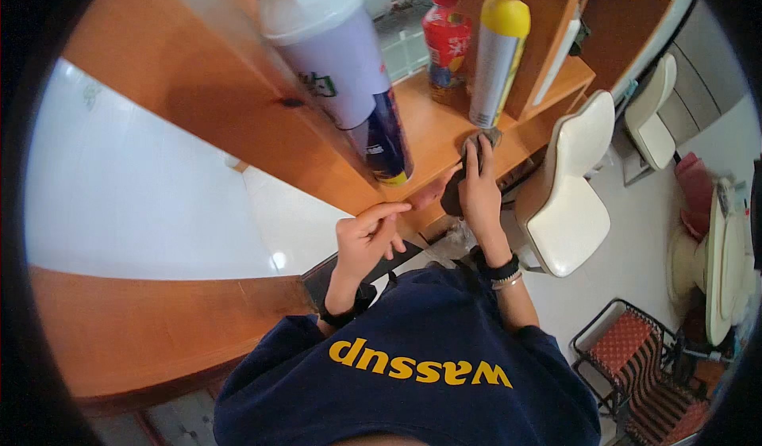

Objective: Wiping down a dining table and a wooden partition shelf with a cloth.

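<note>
My right hand [481, 193] grips a dark grey cloth [452, 196] at the front edge of a wooden shelf [428, 121]. Part of the cloth shows above my fingertips, just below an aerosol can [499, 65] with a yellow cap. My left hand [366, 240] holds nothing; its index finger points toward the shelf edge and its other fingers are loosely curled. Whether that fingertip touches the wood, I cannot tell. Closest above it on the shelf is a dark blue can [387, 139], partly hidden by a large lavender cup [339, 59] with a whitish lid. A red-wrapped bottle [446, 35] stands farther back.
A wooden panel [196, 107] rises at left, above a curved wooden top [178, 327]. To the right stand a cream chair [568, 220] and a second one [655, 136] behind it. A folding chair [643, 362] and a pale round table [717, 261] are at lower right.
</note>
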Motion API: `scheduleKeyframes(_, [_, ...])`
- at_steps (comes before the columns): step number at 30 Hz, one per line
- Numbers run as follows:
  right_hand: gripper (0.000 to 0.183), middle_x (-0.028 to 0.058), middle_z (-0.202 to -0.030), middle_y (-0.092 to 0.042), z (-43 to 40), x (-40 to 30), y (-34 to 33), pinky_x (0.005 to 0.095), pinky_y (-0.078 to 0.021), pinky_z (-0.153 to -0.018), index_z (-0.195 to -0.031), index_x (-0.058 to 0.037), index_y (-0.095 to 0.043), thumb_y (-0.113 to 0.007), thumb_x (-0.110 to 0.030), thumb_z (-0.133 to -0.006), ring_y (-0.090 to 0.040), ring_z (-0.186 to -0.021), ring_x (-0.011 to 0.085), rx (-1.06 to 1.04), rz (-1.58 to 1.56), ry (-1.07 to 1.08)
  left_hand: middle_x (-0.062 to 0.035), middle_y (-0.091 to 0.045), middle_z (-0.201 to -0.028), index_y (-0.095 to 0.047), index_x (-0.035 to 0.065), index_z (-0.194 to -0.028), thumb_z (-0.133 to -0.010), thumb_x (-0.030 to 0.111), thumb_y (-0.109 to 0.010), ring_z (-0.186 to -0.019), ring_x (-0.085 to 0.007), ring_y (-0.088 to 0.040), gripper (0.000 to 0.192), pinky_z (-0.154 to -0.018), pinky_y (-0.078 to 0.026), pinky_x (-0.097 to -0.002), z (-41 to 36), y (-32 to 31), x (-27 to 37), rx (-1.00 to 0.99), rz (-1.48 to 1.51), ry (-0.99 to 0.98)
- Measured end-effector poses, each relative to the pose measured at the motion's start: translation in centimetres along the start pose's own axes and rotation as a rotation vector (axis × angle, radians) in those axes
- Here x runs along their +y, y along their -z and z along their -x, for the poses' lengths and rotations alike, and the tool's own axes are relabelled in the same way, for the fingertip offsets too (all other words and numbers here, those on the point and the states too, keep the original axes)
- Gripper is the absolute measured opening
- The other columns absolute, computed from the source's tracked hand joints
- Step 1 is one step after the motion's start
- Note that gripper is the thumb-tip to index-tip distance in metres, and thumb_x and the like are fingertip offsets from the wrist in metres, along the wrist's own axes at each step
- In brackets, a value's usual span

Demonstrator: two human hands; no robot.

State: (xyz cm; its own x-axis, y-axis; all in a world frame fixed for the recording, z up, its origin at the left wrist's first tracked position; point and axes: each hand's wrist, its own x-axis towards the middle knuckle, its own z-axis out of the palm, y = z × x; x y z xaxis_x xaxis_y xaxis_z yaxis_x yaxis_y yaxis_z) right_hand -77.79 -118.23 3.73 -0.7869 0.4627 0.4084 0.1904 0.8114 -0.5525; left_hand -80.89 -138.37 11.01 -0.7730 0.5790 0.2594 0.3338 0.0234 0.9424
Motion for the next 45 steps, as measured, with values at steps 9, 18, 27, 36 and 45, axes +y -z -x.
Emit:
scheduleKeyframes(9, [0.058, 0.0169, -0.137, -0.032, 6.4, -5.9, -1.8, 0.0363, -0.0511, -0.076, -0.128, -0.0094, -0.041, -0.052, 0.001, -0.072, -0.055, -0.102, 0.0351, -0.183, -0.138, 0.239, -0.0065, -0.059, -0.054, -0.062, -0.0034, -0.099, -0.087, -0.002, -0.049, -0.042, -0.008, -0.054, 0.019, -0.038, -0.039, -0.0179, 0.3, -0.5, 0.1, 0.085, -0.086, 0.001])
scheduleKeyframes(18, [0.056, 0.0093, -0.136, -0.036, 6.1, -5.1, -1.1, 0.0316, -0.0527, -0.065, -0.128, -0.013, -0.044, -0.053, -0.005, -0.073, -0.057, -0.088, 0.025, -0.2, -0.046, 0.322, -0.0064, -0.059, -0.057, -0.062, -0.0047, -0.099, -0.087, -0.003, -0.049, -0.046, -0.0086, -0.056, 0.018, -0.04, -0.041, -0.0187, 0.0, -1.3, -0.3, 0.158, -0.151, -0.04])
scheduleKeyframes(27, [0.056, 0.0037, -0.136, -0.039, 4.7, -2.6, -0.2, 0.032, -0.0519, -0.07, -0.127, -0.0153, -0.046, -0.051, -0.003, -0.073, -0.058, -0.091, 0.0241, -0.138, -0.042, 0.229, -0.0049, -0.059, -0.056, -0.064, -0.0017, -0.098, -0.086, -0.002, -0.05, -0.045, -0.0072, -0.054, 0.018, -0.041, -0.041, -0.0183, 0.0, -1.8, 0.2, 0.197, -0.143, 0.016])
scheduleKeyframes(36, [0.04, 0.0079, -0.12, -0.053, 2.0, 1.6, 0.5, 0.034, -0.0493, -0.079, -0.114, -0.0094, -0.055, -0.06, -0.003, -0.075, -0.056, -0.101, 0.029, 0.151, -0.301, 0.177, -0.0073, -0.058, -0.056, -0.061, -0.0026, -0.101, -0.09, 0.001, -0.048, -0.044, -0.0084, -0.052, 0.018, -0.041, -0.037, -0.0186, 0.0, -1.9, 0.6, 0.205, -0.125, 0.034])
scheduleKeyframes(45, [0.023, 0.0146, -0.091, -0.062, 4.9, -4.2, -3.0, 0.0359, -0.0476, -0.072, -0.096, -0.0033, -0.06, -0.062, -0.007, -0.073, -0.06, -0.085, 0.0311, -0.021, -0.569, 0.262, -0.0064, -0.056, -0.055, -0.06, -0.0025, -0.099, -0.091, 0.003, -0.046, -0.044, -0.008, -0.049, 0.017, -0.042, -0.037, -0.019, 1.7, -1.6, 0.2, 0.236, -0.071, 0.033])
